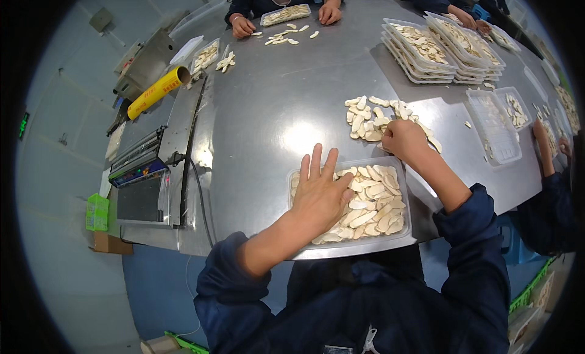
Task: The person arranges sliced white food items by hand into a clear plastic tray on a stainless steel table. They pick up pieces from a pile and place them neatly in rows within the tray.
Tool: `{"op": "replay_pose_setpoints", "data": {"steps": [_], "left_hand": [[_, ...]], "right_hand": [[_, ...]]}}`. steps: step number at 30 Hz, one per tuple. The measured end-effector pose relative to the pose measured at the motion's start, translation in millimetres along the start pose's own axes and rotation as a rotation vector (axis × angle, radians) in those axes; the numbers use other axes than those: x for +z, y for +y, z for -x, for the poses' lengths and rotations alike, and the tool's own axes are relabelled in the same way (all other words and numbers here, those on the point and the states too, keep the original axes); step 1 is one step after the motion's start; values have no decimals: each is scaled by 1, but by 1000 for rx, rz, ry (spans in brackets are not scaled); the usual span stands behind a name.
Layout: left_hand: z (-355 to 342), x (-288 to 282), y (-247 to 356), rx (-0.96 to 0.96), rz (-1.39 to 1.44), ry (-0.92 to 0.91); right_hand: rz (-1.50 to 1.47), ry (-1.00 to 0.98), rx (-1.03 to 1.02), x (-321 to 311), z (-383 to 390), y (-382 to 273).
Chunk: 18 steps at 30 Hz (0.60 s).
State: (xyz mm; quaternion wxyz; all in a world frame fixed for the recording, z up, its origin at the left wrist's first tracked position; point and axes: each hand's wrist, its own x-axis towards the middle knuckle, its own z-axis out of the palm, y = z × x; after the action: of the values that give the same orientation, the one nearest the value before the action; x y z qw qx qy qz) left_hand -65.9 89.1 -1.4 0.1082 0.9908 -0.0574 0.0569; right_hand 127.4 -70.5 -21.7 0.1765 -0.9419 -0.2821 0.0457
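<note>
Pale slices partly covered by the wide-spread left hand, lower centre, right hand curled, whether gripping cannot be told, worktop room at centre left.

The thin oblong slices are cream and tan, the rectangular plastic tray clear, the metal desk silver-grey, the cylindrical tube yellow with red markings.

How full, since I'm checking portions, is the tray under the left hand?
Filled: overlapping pale slices cover most of the tray; the left hand hides some.

Metal table (shiny), pale slices, stacked trays
</note>
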Motion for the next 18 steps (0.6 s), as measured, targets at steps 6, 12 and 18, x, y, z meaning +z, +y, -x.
{"op": "replay_pose_setpoints", "data": {"steps": [6,12,18], "left_hand": [[25,-27,-18,-139,55,309],[87,6,-67,-702,681,554],[113,37,-73,-794,706,685]], "right_hand": [[-268,1,-97,-29,25,35],[-295,-242,144,-57,79,72],[-85,72,-238,-38,98,66]]}}
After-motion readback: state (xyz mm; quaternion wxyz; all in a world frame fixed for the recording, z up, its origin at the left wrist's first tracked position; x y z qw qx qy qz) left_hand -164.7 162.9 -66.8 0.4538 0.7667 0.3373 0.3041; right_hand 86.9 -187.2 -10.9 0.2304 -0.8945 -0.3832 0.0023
